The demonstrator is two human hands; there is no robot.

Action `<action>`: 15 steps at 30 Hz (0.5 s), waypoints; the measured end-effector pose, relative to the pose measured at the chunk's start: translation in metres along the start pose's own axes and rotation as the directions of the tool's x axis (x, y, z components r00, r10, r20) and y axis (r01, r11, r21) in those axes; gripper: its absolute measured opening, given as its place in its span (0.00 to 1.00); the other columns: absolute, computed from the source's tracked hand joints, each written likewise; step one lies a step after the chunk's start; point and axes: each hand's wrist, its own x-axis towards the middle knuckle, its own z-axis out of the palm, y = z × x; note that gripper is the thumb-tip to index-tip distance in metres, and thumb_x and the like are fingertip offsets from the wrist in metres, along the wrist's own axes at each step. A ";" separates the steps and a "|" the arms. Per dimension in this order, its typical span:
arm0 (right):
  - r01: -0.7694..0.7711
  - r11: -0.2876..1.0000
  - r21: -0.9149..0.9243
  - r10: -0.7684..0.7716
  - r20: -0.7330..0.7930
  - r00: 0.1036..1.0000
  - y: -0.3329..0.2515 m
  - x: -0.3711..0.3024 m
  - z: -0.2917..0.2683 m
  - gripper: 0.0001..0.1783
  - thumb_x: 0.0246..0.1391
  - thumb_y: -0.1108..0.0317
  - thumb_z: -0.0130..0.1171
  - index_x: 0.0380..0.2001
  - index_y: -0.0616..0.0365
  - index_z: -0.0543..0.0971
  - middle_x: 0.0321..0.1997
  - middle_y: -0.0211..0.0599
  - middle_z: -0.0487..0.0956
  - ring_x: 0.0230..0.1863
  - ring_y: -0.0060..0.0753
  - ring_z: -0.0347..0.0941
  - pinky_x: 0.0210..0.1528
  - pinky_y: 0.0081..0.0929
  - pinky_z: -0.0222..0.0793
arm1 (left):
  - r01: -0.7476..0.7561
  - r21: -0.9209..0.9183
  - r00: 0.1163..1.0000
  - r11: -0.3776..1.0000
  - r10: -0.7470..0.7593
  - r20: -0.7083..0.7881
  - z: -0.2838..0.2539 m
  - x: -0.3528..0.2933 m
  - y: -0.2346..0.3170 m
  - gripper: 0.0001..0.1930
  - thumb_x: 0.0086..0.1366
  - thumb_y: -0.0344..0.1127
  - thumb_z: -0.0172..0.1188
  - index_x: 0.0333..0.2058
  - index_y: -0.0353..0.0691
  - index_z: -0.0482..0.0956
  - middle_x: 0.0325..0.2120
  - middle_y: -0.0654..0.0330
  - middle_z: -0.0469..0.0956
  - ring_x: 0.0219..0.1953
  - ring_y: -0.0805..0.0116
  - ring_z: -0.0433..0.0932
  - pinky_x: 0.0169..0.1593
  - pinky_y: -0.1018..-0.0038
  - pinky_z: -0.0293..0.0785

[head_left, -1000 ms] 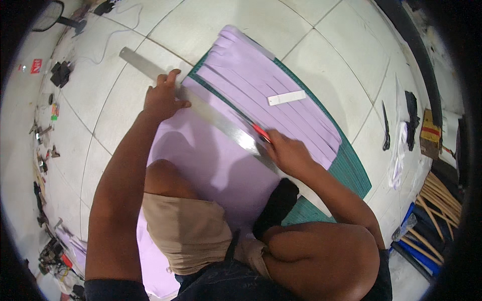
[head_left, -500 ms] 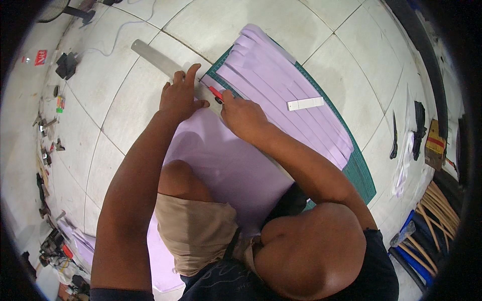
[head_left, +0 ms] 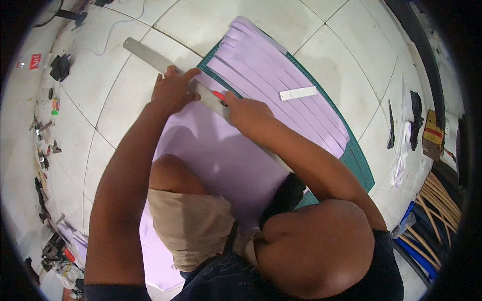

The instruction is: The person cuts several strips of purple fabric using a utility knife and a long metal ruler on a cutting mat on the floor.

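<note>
My left hand (head_left: pixel 173 91) presses down on a long grey metal ruler (head_left: pixel 150 56), its fingers spread. In my right hand (head_left: pixel 251 114) is a red utility knife (head_left: pixel 219 95), held against the ruler's edge; its blade is too small to make out. The ruler lies slantwise over a large lilac sheet (head_left: pixel 216 145), and my right forearm crosses over its near part. Beyond the ruler, several lilac strips (head_left: pixel 271 80) lie side by side on a green cutting mat (head_left: pixel 357 160).
A small white flat piece (head_left: pixel 298 93) rests on the strips. Black scissors (head_left: pixel 391 128) lie on the tiled floor to the right, near a yellow-and-red box (head_left: pixel 433 134) and wooden sticks (head_left: pixel 439 198). Small tools (head_left: pixel 42 159) line the left side. My knees flank the sheet.
My right hand has drawn the knife a short way along the ruler, toward me and to the right. My left hand stays on the ruler, its raised finger now lower. The view has shifted slightly.
</note>
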 end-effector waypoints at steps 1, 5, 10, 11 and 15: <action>-0.024 1.000 -0.016 0.024 0.009 1.000 0.008 -0.016 0.001 0.14 0.64 0.66 0.45 0.50 0.59 0.69 0.36 0.55 0.82 0.39 0.58 0.81 0.40 0.54 0.74 | -0.013 0.000 1.000 1.000 0.013 -0.014 0.003 -0.001 0.001 0.39 0.53 0.49 0.73 0.63 0.64 0.63 0.52 0.38 0.68 0.55 0.42 0.74 0.57 0.53 0.71; -0.162 0.986 -0.038 0.166 0.147 0.975 0.039 -0.085 -0.004 0.18 0.64 0.65 0.44 0.55 0.56 0.67 0.37 0.56 0.82 0.41 0.59 0.81 0.42 0.55 0.74 | 0.046 -0.060 0.999 0.997 -0.044 0.031 -0.011 -0.001 0.012 0.35 0.56 0.49 0.71 0.62 0.66 0.67 0.50 0.43 0.70 0.52 0.45 0.77 0.61 0.53 0.68; -0.225 0.964 -0.143 0.248 0.169 0.954 0.097 -0.174 0.020 0.13 0.64 0.67 0.43 0.50 0.57 0.66 0.35 0.56 0.82 0.37 0.60 0.81 0.39 0.54 0.74 | 0.001 -0.095 1.000 0.995 0.000 0.005 0.001 0.003 -0.006 0.35 0.56 0.45 0.71 0.62 0.64 0.67 0.51 0.42 0.69 0.49 0.44 0.78 0.54 0.58 0.77; -0.258 0.951 -0.170 0.287 0.175 0.942 0.113 -0.195 0.024 0.12 0.64 0.68 0.44 0.49 0.58 0.66 0.35 0.55 0.82 0.37 0.60 0.81 0.37 0.54 0.74 | 0.010 -0.108 1.000 0.994 -0.009 0.011 0.000 0.007 0.005 0.36 0.55 0.44 0.71 0.62 0.61 0.66 0.52 0.42 0.69 0.49 0.45 0.78 0.54 0.58 0.77; -0.328 0.918 -0.223 0.379 0.245 0.893 0.153 -0.266 0.039 0.12 0.64 0.69 0.45 0.49 0.56 0.65 0.37 0.55 0.81 0.39 0.61 0.81 0.37 0.54 0.75 | 0.009 -0.132 1.000 0.991 -0.008 0.011 -0.001 0.002 0.006 0.36 0.56 0.42 0.71 0.62 0.60 0.65 0.51 0.42 0.69 0.49 0.45 0.79 0.54 0.58 0.77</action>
